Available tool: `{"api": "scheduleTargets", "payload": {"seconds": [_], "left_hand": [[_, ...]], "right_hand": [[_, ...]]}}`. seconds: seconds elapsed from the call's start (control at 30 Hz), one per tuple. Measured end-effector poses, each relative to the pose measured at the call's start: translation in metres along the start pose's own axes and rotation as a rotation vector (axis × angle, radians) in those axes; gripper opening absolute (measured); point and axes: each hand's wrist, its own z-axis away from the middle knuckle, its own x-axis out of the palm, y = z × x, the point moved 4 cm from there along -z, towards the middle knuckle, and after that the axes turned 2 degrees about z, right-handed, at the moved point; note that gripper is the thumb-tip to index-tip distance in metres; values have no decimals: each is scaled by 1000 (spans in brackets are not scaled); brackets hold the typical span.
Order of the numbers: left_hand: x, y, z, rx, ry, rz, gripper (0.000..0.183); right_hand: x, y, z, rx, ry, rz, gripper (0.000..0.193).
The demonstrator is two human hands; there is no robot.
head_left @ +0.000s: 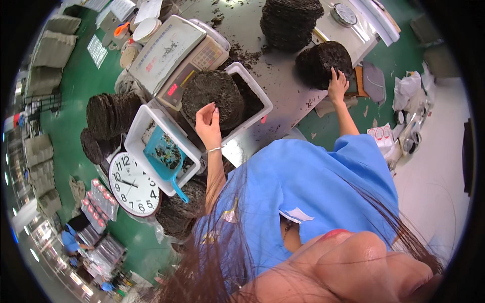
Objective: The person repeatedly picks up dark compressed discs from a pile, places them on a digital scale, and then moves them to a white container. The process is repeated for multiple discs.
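My left hand point(208, 123) is closed, with thumb and fingertips together at the near edge of a round, dark cake of pressed leaf point(212, 96). Whatever may be between those fingertips is too small to make out. The cake rests on a white plastic tub point(262, 96) with dark crumbs inside. Out to the right, my right hand point(337, 87) touches the near side of a short stack of similar dark cakes point(323, 60), its fingers apart. Just behind the tub stands a digital scale point(199, 55) with a lit red display and loose crumbs on its pale plate point(169, 48).
A taller cake stack point(290, 22) stands at the back of the metal table point(288, 91). At left, a white bin point(146, 118) holds a blue dustpan point(164, 151), beside a round wall clock point(132, 184). More cakes point(111, 113) lie left of the bin. A round dial point(344, 14) sits at far right.
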Motion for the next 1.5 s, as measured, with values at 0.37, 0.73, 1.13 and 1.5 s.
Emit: {"api": "scheduleTargets", "payload": {"seconds": [0.37, 0.73, 1.13, 1.5], "left_hand": [[12, 1, 14, 402, -43, -820, 36], [-60, 67, 16, 245, 737, -333, 32], [-125, 47, 64, 144, 1032, 171, 36], [-42, 53, -10, -13, 443, 1002, 31]], "right_hand": [[-97, -141, -28, -379, 152, -436, 62], [-171, -377, 47, -1144, -268, -915, 49], [-160, -411, 28, -1395, -338, -911, 18], [-173, -433, -60, -259, -474, -1709, 28]]}}
